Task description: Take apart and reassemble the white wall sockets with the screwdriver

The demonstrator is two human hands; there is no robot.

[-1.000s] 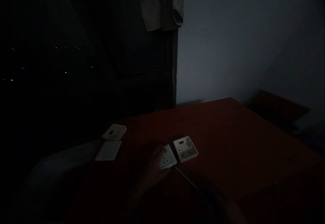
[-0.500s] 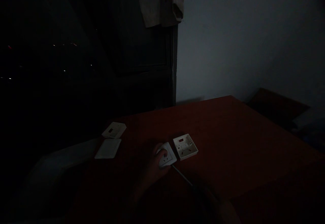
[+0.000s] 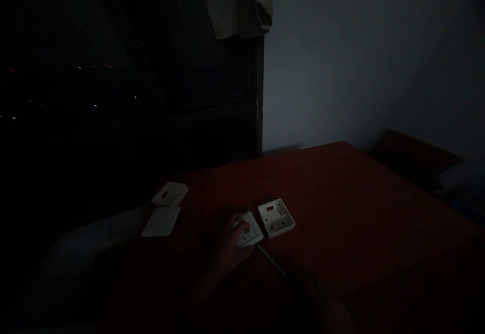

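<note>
My left hand (image 3: pixel 231 245) is closed around a white wall socket (image 3: pixel 248 234), thumb across its face and fingers along its far and near sides. The screwdriver (image 3: pixel 272 260) has its thin metal shaft slanting up to the socket's near edge, its tip at or touching that edge. At its lower end my right hand (image 3: pixel 320 298) grips the handle; deep shadow hides most of the fingers. Just right of the socket, a white square back box (image 3: pixel 277 219) lies with its hollow side up.
Farther left on the reddish table (image 3: pixel 322 182) lie another white box (image 3: pixel 170 193) and a flat white plate (image 3: pixel 161 222). A dark window (image 3: pixel 113 86) is at the left, a pale wall (image 3: pixel 359 61) behind, and hanging cloth (image 3: pixel 238 5) above. The room is very dim.
The screwdriver and right hand have shifted very slightly. My left hand keeps its hold on the socket, and the boxes stay where they were.
</note>
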